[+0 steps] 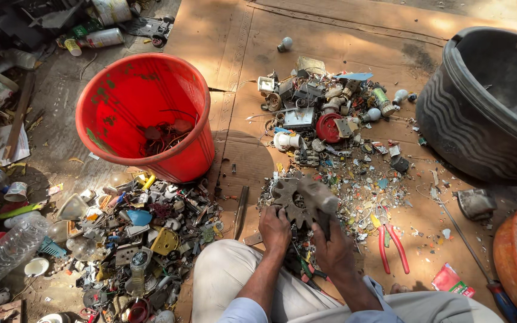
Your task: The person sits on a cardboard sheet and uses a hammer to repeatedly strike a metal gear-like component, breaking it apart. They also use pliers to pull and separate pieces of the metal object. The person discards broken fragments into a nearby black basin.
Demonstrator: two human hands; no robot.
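Gripping a toothed metal gear [291, 203] with the left hand [274, 227] and a hammer [318, 200] with the right hand [332, 248], a person sits cross-legged on flattened cardboard [330, 36], low in the centre of the frame. Both hands are closed tight: the left around the gear's lower rim, the right around the hammer's handle, with the heavy head lying just over the gear's right side. Scattered scrap [342, 119], including bulbs, plugs and broken plastic, covers the cardboard above the hands, and a second heap [139, 239] spreads at lower left. A red bucket [145, 113] stands at upper left of centre, a black tub [486, 101] at upper right, and red-handled pliers [390, 239] lie just right of the hands.

The risk, by the look of it, lies with the left-hand fingers, which sit very near the hammer head; a glancing blow could catch them, or the gear could twist out of the grip because nothing else steadies it. Splinters from brittle pieces could also fly towards the bare hands.
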